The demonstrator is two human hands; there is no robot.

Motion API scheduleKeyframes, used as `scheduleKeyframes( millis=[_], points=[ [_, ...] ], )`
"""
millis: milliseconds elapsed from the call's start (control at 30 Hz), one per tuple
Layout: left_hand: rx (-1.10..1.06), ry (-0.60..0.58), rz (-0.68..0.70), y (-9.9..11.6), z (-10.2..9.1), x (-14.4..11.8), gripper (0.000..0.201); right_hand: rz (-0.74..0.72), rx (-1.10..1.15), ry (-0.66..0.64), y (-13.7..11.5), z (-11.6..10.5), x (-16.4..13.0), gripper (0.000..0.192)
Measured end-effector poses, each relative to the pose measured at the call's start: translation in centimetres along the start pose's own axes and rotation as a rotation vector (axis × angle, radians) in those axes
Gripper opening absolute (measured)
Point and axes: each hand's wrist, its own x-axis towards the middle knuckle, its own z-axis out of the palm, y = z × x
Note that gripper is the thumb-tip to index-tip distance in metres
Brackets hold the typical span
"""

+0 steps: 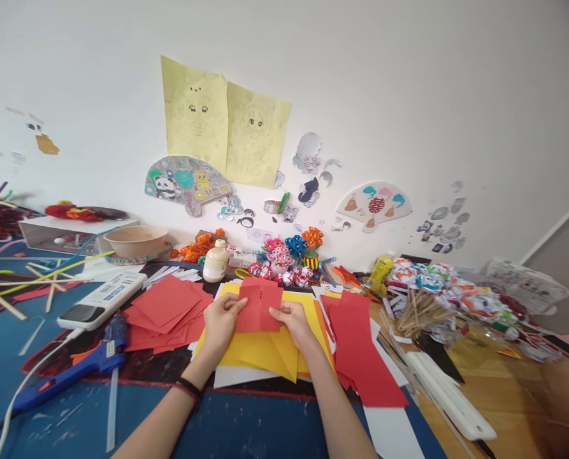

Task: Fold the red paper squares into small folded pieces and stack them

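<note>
Between both hands is a red sheet of paper (pixel 259 315), creased down the middle, held above yellow paper (pixel 265 354). My left hand (pixel 223 315) pinches its left edge between thumb and fingers. On the opposite edge, my right hand (pixel 291 319) grips it with the thumb on top. A loose pile of red paper squares (pixel 169 309) lies to the left of my left hand. Longer red sheets (pixel 365 350) lie to the right of my right hand, partly over white paper.
At the left are a blue glue gun (pixel 69 373) and a white power strip (pixel 103 299). Behind the paper stand a glue bottle (pixel 216 262) and pipe-cleaner flowers (pixel 296 248). Wrapped lollipops (pixel 427 280) lie at the right, and another person's hand (pixel 568 389) shows at the edge.
</note>
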Motion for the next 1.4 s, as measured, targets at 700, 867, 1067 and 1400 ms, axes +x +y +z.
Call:
scheduleKeyframes(
  millis=[700, 867, 1067, 1400],
  points=[
    [0.081, -0.364, 0.026, 1.7, -0.4, 0.5, 0.042, -0.09, -0.122, -0.081, -1.5, -0.5, -0.4, 0.038],
    [0.247, -0.241, 0.168, 2.0, -0.8, 0.6, 0.029, -0.098, -0.173, -0.08, -1.4, -0.6, -0.1, 0.032],
    [0.24, 0.054, 0.189, 1.8, -2.6, 1.8, 0.027, -0.109, -0.187, 0.087, -1.0, -2.0, 0.3, 0.036],
    [0.235, -0.269, 0.21, 2.3, 0.0, 0.3, 0.029, 0.025, -0.257, -0.113, -1.7, 0.4, -0.6, 0.046]
  ],
)
